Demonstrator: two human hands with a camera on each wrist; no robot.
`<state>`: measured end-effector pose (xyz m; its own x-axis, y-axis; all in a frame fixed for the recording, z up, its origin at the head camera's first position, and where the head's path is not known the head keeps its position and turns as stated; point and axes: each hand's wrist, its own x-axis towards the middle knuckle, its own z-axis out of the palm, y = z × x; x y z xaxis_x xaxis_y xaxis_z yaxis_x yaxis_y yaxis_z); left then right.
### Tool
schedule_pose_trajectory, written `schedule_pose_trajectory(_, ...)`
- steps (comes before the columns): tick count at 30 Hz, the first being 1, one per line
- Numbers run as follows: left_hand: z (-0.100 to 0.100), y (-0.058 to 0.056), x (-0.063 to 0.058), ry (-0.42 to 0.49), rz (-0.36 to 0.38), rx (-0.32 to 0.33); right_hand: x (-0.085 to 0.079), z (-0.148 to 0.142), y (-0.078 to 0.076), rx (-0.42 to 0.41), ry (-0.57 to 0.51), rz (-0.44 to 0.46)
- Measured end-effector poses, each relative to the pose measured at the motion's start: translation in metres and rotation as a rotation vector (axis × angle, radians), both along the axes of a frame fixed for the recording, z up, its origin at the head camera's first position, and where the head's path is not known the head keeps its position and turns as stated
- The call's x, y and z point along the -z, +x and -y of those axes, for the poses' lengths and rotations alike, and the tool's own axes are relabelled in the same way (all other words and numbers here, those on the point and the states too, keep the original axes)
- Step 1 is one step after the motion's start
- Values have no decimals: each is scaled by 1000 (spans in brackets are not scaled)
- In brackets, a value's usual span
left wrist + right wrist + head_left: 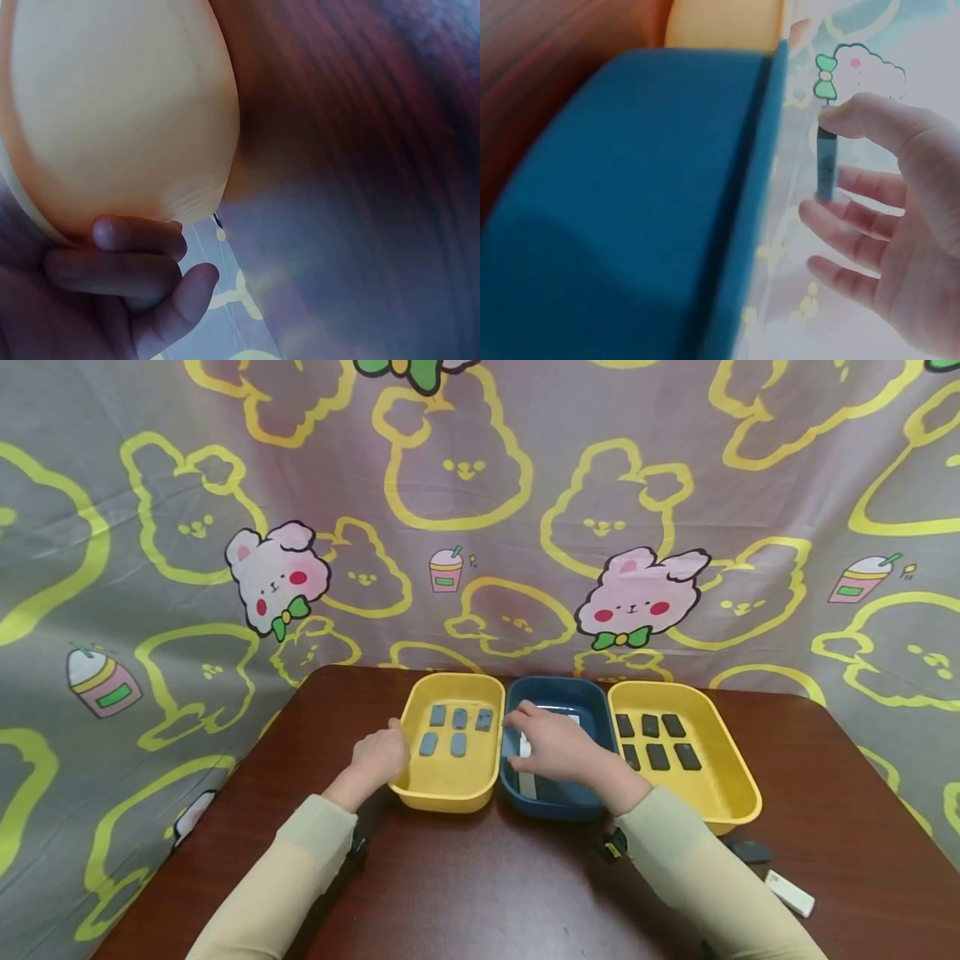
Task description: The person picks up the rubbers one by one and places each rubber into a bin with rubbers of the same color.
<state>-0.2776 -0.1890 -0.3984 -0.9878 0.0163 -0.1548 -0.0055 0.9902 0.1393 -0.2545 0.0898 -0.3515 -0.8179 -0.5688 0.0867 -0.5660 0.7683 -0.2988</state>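
Note:
My right hand [558,747] is over the dark blue tub [558,810], pinching a small blue-grey block [826,165] on edge between thumb and fingertips. White blocks [528,785] lie in that tub, partly hidden by the hand. At the left rim of the left yellow tub [446,802] is my left hand [381,753], its fingers loosely curled with nothing seen between them. Whether it touches the rim is hard to tell. Several blue-grey blocks [458,744] lie in two rows inside this yellow tub.
To the right stands another yellow tub [720,777] with several black blocks [657,757] in two rows. A dark block [752,852] and a white block [790,893] lie near my right forearm on the brown table [480,885]. A patterned curtain [480,560] hangs behind.

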Motion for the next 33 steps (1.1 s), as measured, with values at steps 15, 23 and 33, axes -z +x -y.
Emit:
schedule_pose_trajectory(15, 1, 0, -1, 11, 6, 7, 1, 54, -37, 1, 211, 55)
schedule_pose_trajectory(23, 0, 1, -2, 5, 10, 3, 10, 68, -45, -36, 320, 63)
schedule_pose_trajectory(33, -1, 1, -1, -5, -11, 7, 23, 81, -48, 30, 448, 106)
